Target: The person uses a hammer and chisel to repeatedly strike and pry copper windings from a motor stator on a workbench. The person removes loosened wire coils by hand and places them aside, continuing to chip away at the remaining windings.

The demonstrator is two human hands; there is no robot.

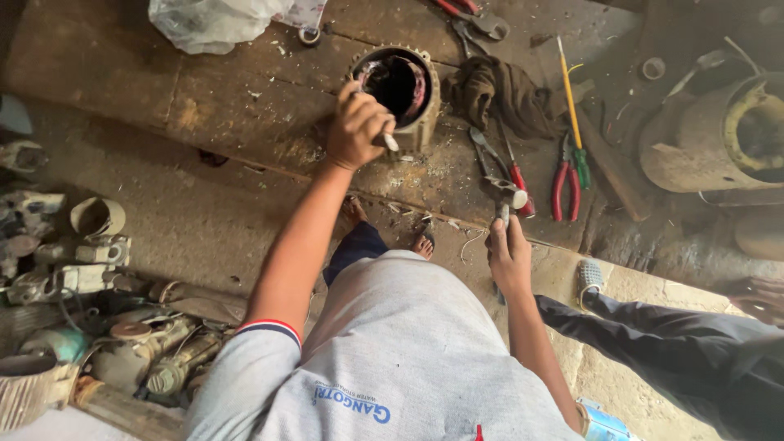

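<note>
Left hand [357, 126] clamped on a small tool [390, 141] at near rim of round motor housing [400, 86]; right hand [509, 257] clamped on upright hammer [504, 204], well right

clear plastic bag [214, 20], top left

The motor housing [398, 91] stands on the bench [204, 90], and the left hand [357, 126] rests at its near rim. Just right of the housing lies a cloth [506, 98], with pliers [570, 175] and a screwdriver [570, 94] beyond it to the right. The right hand [510, 257] grips a hammer [505, 200] near the bench's front edge. A plastic bag [212, 20] lies at the bench's far side. Motor parts [98, 327] crowd the floor to the left.
</note>
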